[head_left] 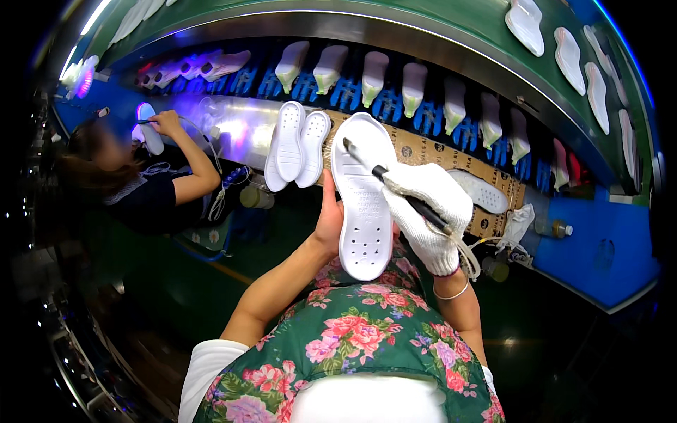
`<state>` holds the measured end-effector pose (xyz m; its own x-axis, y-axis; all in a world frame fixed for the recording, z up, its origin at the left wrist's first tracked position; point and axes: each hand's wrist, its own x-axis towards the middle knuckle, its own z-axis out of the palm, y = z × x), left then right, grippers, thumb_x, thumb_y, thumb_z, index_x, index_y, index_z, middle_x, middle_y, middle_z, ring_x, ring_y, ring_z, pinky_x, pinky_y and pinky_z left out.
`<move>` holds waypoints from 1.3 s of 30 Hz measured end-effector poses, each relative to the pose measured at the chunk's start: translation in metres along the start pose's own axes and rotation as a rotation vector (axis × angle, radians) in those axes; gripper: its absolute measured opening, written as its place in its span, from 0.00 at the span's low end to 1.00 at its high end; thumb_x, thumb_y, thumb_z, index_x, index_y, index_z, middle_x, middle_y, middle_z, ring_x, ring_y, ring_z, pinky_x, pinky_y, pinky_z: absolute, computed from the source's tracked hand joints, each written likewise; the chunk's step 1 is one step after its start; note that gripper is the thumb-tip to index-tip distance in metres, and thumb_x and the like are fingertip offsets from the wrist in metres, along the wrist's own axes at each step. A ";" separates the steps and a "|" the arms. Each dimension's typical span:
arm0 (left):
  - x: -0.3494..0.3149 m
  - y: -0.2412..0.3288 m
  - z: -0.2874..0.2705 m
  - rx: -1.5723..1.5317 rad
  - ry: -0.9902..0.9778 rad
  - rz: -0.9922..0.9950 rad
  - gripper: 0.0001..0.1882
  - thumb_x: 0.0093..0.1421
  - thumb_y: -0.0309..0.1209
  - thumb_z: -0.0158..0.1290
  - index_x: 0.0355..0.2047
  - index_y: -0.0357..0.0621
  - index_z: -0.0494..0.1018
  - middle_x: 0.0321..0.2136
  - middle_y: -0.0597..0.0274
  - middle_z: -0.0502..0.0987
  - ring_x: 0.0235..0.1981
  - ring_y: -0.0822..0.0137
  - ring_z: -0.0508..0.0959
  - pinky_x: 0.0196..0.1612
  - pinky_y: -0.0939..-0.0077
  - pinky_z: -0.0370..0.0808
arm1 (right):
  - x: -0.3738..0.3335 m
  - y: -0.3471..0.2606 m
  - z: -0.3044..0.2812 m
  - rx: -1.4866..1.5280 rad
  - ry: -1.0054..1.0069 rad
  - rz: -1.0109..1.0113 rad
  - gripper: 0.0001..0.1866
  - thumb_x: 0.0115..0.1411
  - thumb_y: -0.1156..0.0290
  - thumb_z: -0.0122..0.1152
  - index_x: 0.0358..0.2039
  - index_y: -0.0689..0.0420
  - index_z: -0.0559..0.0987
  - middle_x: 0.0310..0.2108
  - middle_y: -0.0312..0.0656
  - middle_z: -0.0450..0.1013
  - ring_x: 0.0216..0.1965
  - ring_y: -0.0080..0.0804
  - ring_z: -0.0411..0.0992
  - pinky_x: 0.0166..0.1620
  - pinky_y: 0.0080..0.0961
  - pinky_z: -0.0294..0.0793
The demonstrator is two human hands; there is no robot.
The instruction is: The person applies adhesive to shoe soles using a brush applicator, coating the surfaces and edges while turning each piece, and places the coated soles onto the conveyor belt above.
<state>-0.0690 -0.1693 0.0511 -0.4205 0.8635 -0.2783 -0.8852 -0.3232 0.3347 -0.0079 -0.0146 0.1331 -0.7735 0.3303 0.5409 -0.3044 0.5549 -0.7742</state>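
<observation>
A white shoe sole (364, 204) is held up in front of me, its long side pointing away and its inner face with small holes toward me. My bare left hand (329, 220) grips it from the left edge and underneath; most of those fingers are hidden behind it. My right hand (427, 211), in a white knitted glove, is closed around a brush (379, 171) with a black handle and a tube at its rear end. The brush tip lies over the sole's far part, near its left rim.
Several white soles (290, 141) lie on the bench to the left; another sole (479, 192) is on the cardboard (416, 151) at right. White shoe lasts (376, 74) hang along a blue rack. A co-worker (151, 169) holds a sole at left. A bottle (557, 228) stands right.
</observation>
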 end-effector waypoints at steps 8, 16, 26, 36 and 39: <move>0.008 -0.023 0.014 0.294 0.053 0.100 0.52 0.64 0.73 0.16 0.71 0.45 0.52 0.65 0.54 0.65 0.65 0.58 0.67 0.68 0.62 0.63 | -0.018 -0.002 -0.002 -0.326 -0.058 -0.224 0.16 0.48 0.81 0.70 0.39 0.56 0.85 0.32 0.43 0.80 0.33 0.41 0.79 0.38 0.32 0.77; 0.012 -0.021 -0.003 -0.098 -0.199 0.147 0.53 0.62 0.75 0.17 0.71 0.46 0.52 0.63 0.50 0.67 0.62 0.55 0.71 0.63 0.58 0.71 | -0.014 0.001 -0.009 -0.022 0.152 -0.002 0.12 0.50 0.82 0.69 0.38 0.60 0.85 0.36 0.44 0.81 0.35 0.38 0.79 0.41 0.30 0.78; 0.023 -0.012 -0.012 -0.015 -0.146 0.168 0.52 0.61 0.76 0.21 0.72 0.51 0.50 0.65 0.54 0.64 0.65 0.57 0.67 0.67 0.55 0.66 | -0.025 0.009 -0.016 0.085 -0.009 0.053 0.12 0.48 0.81 0.70 0.36 0.60 0.85 0.36 0.46 0.82 0.34 0.39 0.79 0.40 0.31 0.78; 0.036 0.000 -0.024 0.018 -0.229 0.145 0.61 0.53 0.83 0.26 0.67 0.42 0.57 0.49 0.44 0.77 0.49 0.52 0.79 0.53 0.56 0.79 | -0.027 0.007 -0.018 0.151 -0.114 -0.069 0.15 0.47 0.79 0.71 0.39 0.56 0.85 0.35 0.41 0.81 0.34 0.38 0.79 0.38 0.32 0.77; 0.043 0.011 -0.005 0.034 -0.070 0.144 0.62 0.50 0.85 0.24 0.61 0.40 0.62 0.44 0.43 0.77 0.44 0.54 0.80 0.49 0.58 0.79 | -0.026 0.005 -0.012 -0.068 -0.063 -0.113 0.15 0.47 0.79 0.71 0.38 0.56 0.85 0.35 0.43 0.81 0.34 0.40 0.80 0.39 0.32 0.77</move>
<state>-0.0978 -0.1379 0.0385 -0.5264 0.8347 -0.1621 -0.8091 -0.4331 0.3972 0.0178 -0.0107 0.1186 -0.7706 0.2148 0.6000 -0.3552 0.6369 -0.6842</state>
